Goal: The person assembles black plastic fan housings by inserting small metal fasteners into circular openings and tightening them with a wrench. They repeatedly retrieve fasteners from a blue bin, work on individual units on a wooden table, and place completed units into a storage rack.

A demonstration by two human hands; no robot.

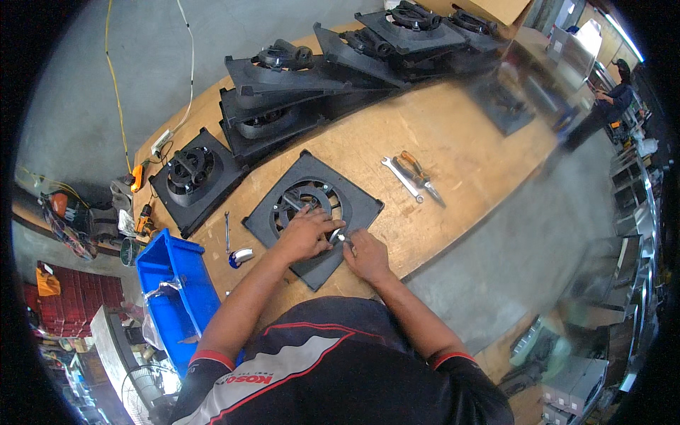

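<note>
Black square panel (357, 201) lay on the wooden table (453, 152), directly before the wearer, turned corner-on. Round vent ring (300, 189) sat at its middle, partly hidden by fingers. Looked like moulded plastic: probably stiff, fairly light for its breadth, weight likely gathered at the hub. Smooth faces might skid on wood. Thin spokes judged the fragile part; outer rim, at opposite edges or the raised corners, seemed the sound place to take hold.

Left hand (309, 232) palm down over the ring, fingers bent and somewhat apart; could not tell whether they gripped anything. Right hand (367, 256) at the near right edge, fingers curled toward a small pale piece (341, 237) between the hands; pinch or mere touch, unclear.

Farther right: a spanner (402, 180) beside orange-handled pliers (421, 178). Left: blue bin (201, 289) near the left forearm, and a similar panel (222, 172). More panels (280, 79) overlapped along the far edge.
</note>
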